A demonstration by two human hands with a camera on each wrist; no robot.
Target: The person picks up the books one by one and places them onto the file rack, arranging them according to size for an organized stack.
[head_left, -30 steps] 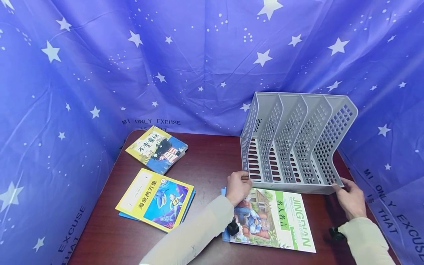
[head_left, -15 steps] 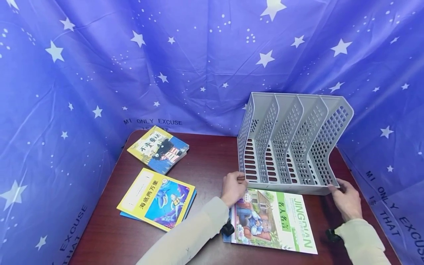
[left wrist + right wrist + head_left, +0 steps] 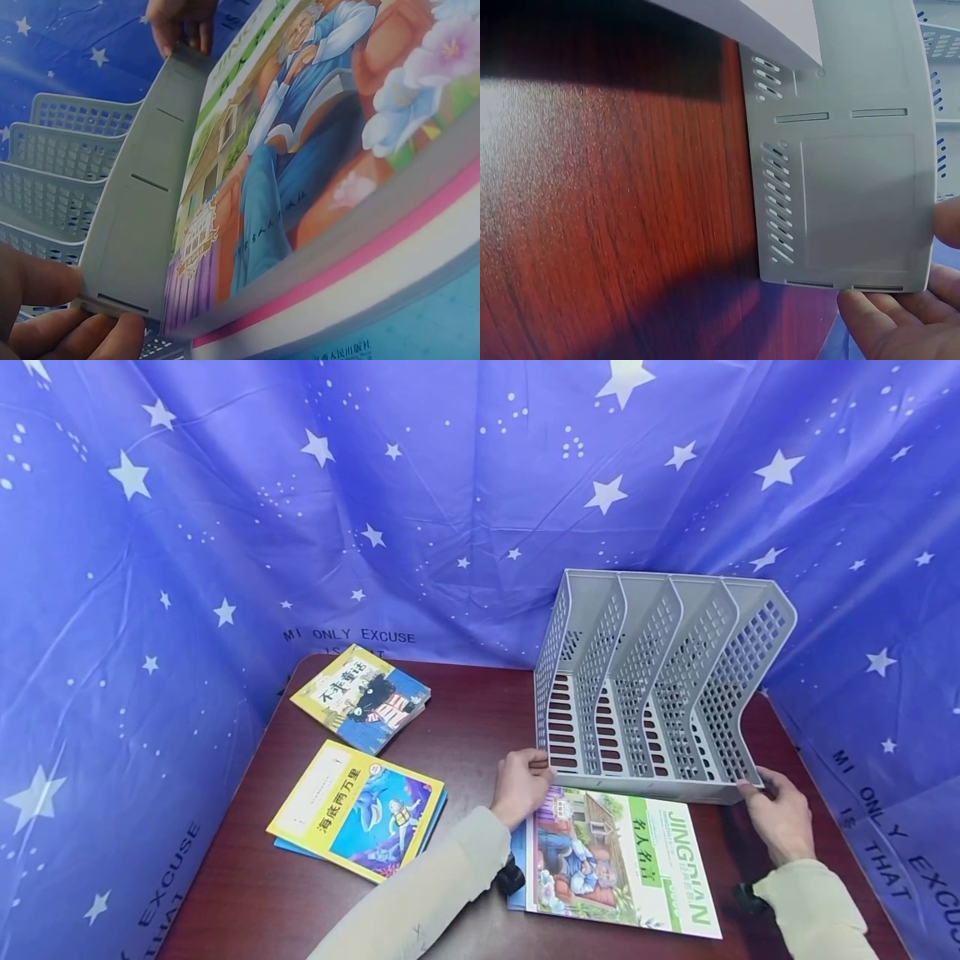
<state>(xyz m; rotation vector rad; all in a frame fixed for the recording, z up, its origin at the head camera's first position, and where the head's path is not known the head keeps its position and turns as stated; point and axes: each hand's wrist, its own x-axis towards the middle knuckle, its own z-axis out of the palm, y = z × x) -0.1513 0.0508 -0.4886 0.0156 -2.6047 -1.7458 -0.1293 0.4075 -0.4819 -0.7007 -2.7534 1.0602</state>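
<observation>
A grey plastic file rack (image 3: pixel 645 787) with several slots stands at the table's back right. My left hand (image 3: pixel 521 787) grips its front left corner, thumb and fingers on either side of the front lip (image 3: pixel 142 180) in the left wrist view. At the front right corner my right hand (image 3: pixel 780 818) holds the rack, with fingers under the end and the thumb at the top edge in the right wrist view. Directly in front of the rack lies a picture book (image 3: pixel 600 868) with a green and white cover, on top of a blue book (image 3: pixel 517 893).
On the left lies a yellow book (image 3: pixel 367 810) with a blue-edged one under it. Behind it is a yellow and blue book (image 3: pixel 360 697). A blue star-patterned curtain (image 3: pixel 465 510) encloses the dark red table (image 3: pixel 480 718) at the back and sides.
The file rack has slid a little to the left along the table, with both hands still gripping its front corners. The books have stayed in place.
</observation>
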